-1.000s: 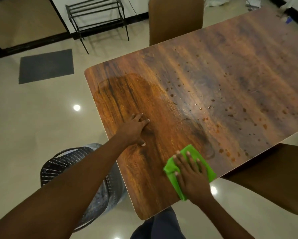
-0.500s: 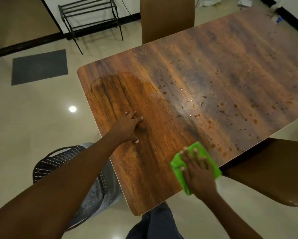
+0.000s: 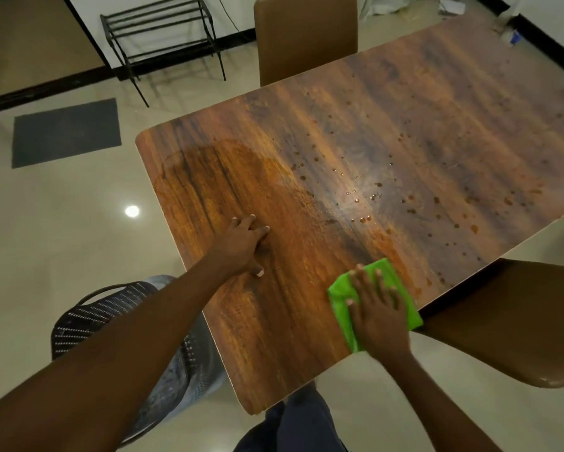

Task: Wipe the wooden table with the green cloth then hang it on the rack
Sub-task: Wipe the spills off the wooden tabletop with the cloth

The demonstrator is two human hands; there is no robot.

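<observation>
The wooden table (image 3: 388, 132) fills the middle and right of the view, with a darker wet patch at its near left end and many water drops across the middle. A folded green cloth (image 3: 341, 293) lies flat near the table's front edge. My right hand (image 3: 377, 309) presses down on it with spread, straight fingers. My left hand (image 3: 243, 247) rests flat on the wet patch, fingers extended. The black metal rack (image 3: 161, 31) stands against the far wall at the upper left.
A brown chair (image 3: 305, 34) stands at the table's far side, another brown chair (image 3: 515, 321) at the near right. A perforated dark bin (image 3: 111, 318) sits on the floor under my left arm. A grey mat (image 3: 65, 132) lies on the tiles.
My right hand has slid the green cloth rightward along the table's front edge. My left hand has stayed planted on the wet patch.
</observation>
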